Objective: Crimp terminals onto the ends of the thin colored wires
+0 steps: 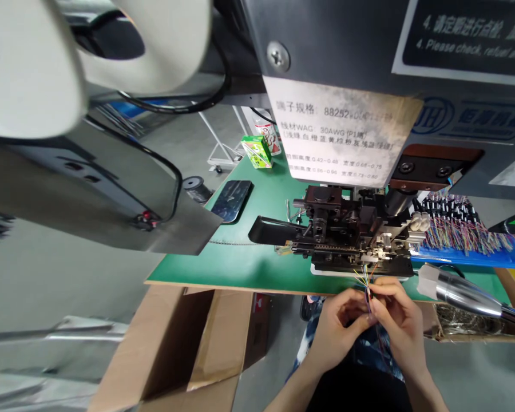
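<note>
Both of my hands meet just in front of the crimping machine's die area (375, 254). My left hand (341, 323) is closed, thumb and fingers pinching a bundle of thin coloured wires (364, 278). From the right, my right hand (397, 315) pinches the same bundle close to its fanned-out ends. Yellow, white, blue and orange strands spread toward the machine, and an orange one reaches up near the die. Below my fingers the rest of the bundle hangs down over my lap, partly hidden.
The green table (223, 272) carries a phone (232, 200), a green box (256, 151) and a bottle (268, 131). A blue tray (476, 258) of wire harnesses (450, 220) lies right. A metal lamp-like tube (467, 292) juts in beside my right hand. Cardboard boxes (223, 332) stand below left.
</note>
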